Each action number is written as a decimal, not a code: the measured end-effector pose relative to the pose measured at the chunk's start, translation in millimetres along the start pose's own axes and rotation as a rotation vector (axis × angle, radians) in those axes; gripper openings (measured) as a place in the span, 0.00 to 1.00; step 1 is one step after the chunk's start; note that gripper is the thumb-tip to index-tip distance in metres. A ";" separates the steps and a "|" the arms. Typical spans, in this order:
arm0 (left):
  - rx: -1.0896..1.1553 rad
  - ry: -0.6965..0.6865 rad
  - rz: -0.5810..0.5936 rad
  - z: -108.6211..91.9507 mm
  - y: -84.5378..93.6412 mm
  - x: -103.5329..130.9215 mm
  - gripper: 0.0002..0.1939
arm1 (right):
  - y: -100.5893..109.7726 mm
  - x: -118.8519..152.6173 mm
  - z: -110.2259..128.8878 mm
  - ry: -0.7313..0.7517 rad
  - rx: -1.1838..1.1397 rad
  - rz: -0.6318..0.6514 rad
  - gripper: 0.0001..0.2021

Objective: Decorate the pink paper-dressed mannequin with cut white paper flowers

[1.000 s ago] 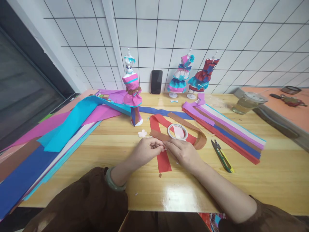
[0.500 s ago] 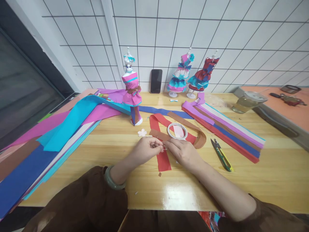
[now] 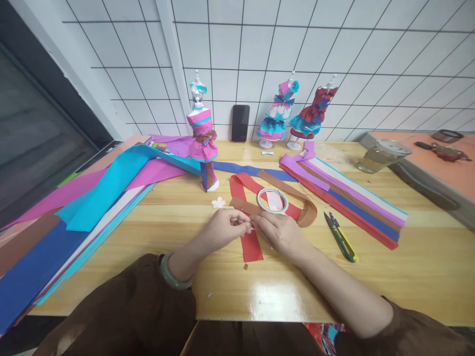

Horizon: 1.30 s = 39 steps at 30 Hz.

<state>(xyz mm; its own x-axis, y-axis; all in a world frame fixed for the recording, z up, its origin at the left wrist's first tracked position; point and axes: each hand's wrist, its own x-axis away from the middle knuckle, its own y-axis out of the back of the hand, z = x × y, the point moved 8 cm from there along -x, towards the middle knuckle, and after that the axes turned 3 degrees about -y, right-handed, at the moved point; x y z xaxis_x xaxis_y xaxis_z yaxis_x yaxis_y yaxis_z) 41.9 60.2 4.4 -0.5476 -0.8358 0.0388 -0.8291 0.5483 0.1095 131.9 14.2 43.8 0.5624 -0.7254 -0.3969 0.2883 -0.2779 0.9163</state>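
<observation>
Above a red crepe-paper strip, my left hand and my right hand meet fingertip to fingertip. Both are closed in a pinch around something small with a pale edge, mostly hidden by the fingers. A brown strip curves from the right and its end lies just beyond my fingers. Touching or nearly touching my right knuckles is a roll of tape, flat on the red and brown strips. A pale paper flower lies just beyond my left hand. To the right of my right hand rest thread snips.
A small dress form in pink paper stands at back left; two more dressed forms stand by the wall near a phone. Coloured strips cover the left side, others the right. A lidded cup stands far right.
Both hands stay in nearly the same place, with only slight finger movement. A little more of the pale edge shows below the fingertips. The view has shifted very slightly.
</observation>
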 end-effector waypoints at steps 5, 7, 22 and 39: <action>0.012 -0.001 0.004 -3.9 0.4 0.5 0.04 | -0.1 0.0 0.0 0.001 -0.007 0.013 0.12; 0.021 0.002 0.005 -4.4 0.8 0.2 0.04 | -0.9 0.5 0.0 0.007 -0.007 0.015 0.12; 0.000 0.000 0.001 -4.1 -0.1 -0.4 0.07 | 0.2 3.5 -1.6 0.018 0.045 -0.033 0.13; -0.120 -0.064 0.005 -11.4 2.0 -0.1 0.10 | -1.9 2.8 -0.3 0.001 0.074 -0.023 0.13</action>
<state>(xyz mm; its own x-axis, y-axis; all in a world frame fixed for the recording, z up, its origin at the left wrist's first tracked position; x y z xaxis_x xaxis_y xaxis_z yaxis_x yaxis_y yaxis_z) 41.6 61.0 16.0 -0.5611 -0.8274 -0.0231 -0.8088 0.5421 0.2278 133.2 12.9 40.9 0.5570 -0.7178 -0.4177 0.2428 -0.3402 0.9085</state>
